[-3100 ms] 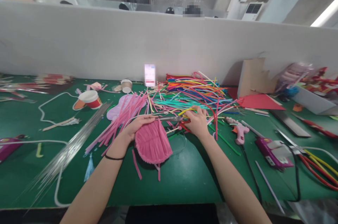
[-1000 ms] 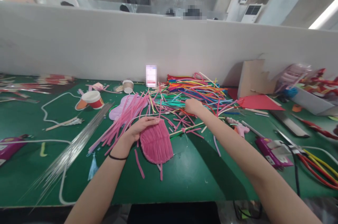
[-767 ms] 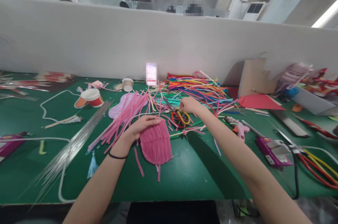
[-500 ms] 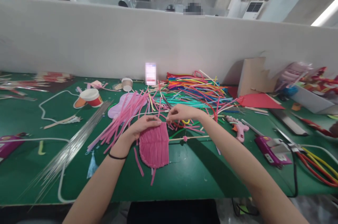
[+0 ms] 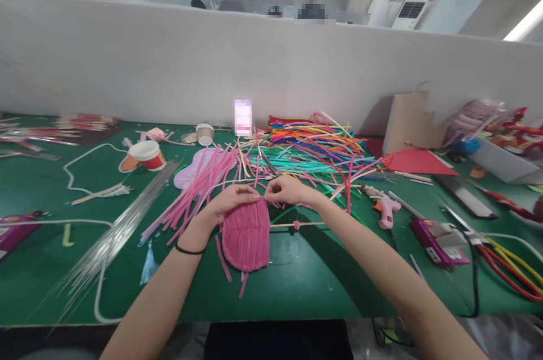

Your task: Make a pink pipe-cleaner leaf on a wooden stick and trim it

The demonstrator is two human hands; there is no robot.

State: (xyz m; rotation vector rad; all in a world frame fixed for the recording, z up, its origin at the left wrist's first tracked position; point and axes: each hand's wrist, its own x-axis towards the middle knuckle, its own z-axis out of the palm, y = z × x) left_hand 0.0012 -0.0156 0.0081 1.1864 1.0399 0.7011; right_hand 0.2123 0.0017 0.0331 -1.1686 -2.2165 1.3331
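Observation:
A rounded pink panel of chenille stems (image 5: 246, 235) lies upright before me, its stems side by side and its right edge straight. My left hand (image 5: 231, 201) is closed on the panel's upper edge, thumb and fingers pinching it. At the upper right corner, my right hand (image 5: 285, 190) makes a pinch, its fingertips almost meeting the left ones; what is between them is too small to make out. A thin wooden stick (image 5: 314, 224) with a small pink knot (image 5: 296, 225) sticks out to the right of the panel. A fine thread or wire curls below it.
Loose pink stems (image 5: 186, 201) and a heap of coloured stems (image 5: 314, 145) lie behind my hands. Thin metal wires (image 5: 123, 224) and a paper cup (image 5: 146, 155) are on the left. A pink glue gun (image 5: 387, 210) and scissors (image 5: 504, 258) are on the right.
My right hand has moved slightly left and down, bringing its fingertips closer to the panel's corner and the left fingers. The left hand keeps its hold.

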